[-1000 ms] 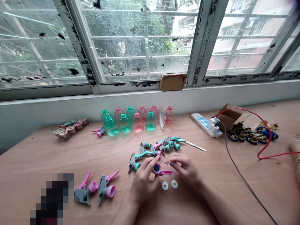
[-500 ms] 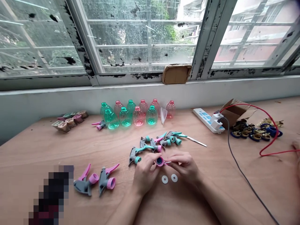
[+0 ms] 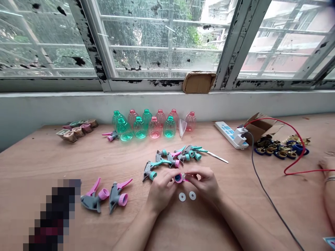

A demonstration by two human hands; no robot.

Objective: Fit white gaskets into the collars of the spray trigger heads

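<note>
My left hand (image 3: 162, 191) is closed around a spray trigger head (image 3: 178, 178) with a pink collar. The collar's open end faces up towards me, dark inside. Between the thumb and fingertips of my right hand (image 3: 205, 183) is a small whitish washer (image 3: 183, 176), right at the collar's rim. Whether it touches the rim I cannot tell. Two flat white washers (image 3: 179, 198) lie on the table just below my hands. Beyond my fingers several grey trigger heads (image 3: 148, 170) with teal or pink parts lie in a loose group.
Two pink-and-grey trigger heads (image 3: 114, 197) lie at left. Green and pink clear bottles (image 3: 140, 129) stand along the wall. At right are a power strip (image 3: 230, 134), a grey cable (image 3: 264, 195), a red cable (image 3: 295, 172), blue-and-gold pieces (image 3: 282, 153) and another person's arm (image 3: 330, 188).
My right hand has turned the washer from edge-on to tilted and brought it closer to the collar. The view has shifted slightly, and more of the other person's arm shows at right.
</note>
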